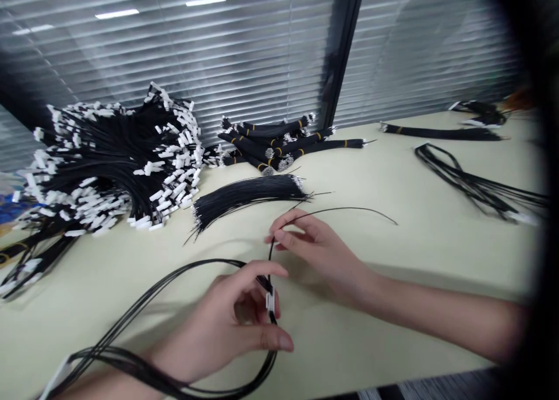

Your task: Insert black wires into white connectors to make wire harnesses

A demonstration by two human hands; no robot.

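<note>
My left hand [218, 321] curls round a looped black wire harness [152, 292], with its white connector [270, 301] at the fingers. The thumb and forefinger stand apart, and the other fingers are partly hidden behind the connector. Between the fingertips of my right hand [317, 245] a single black wire [349, 208] is pinched. One end of it runs down to the connector, though I cannot tell whether it sits inside; the other trails off to the right. Just beyond my right hand lies a loose bundle of black wires [248, 199] with metal-tipped ends.
A large heap of black cables with white connectors [126, 155] fills the back left of the table [393, 353]. Several taped wire bundles [279, 144] are piled at the back. More black wires [471, 181] lie to the right. Window blinds [218, 50] stand behind.
</note>
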